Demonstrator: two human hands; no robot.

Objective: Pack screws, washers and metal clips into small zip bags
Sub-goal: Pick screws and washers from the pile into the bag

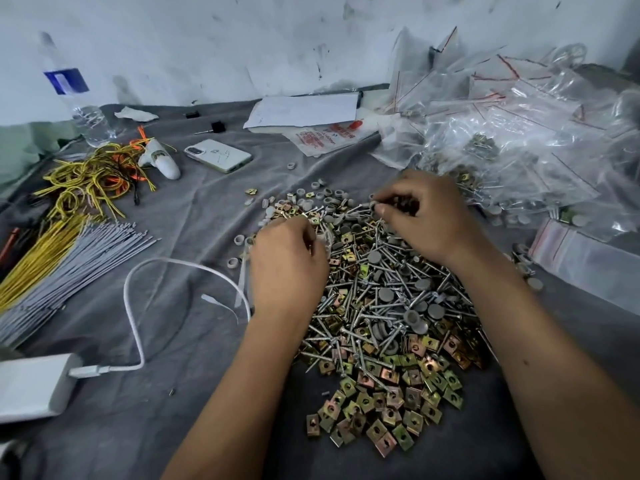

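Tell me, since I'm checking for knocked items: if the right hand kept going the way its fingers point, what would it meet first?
The right hand points left and away, so it would probably meet the loose grey washers at the pile's far edge first; depth is unclear.

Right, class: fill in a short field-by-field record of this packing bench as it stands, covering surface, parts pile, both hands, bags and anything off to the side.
surface: grey cloth
parts pile: screws, grey washers, metal clips heaped together
left hand: fingers curled at the pile's left edge; contents hidden
right hand: fingers pinching a small part, too small to name
zip bags: heaped far right
side items: phone, water bottle, cable ties
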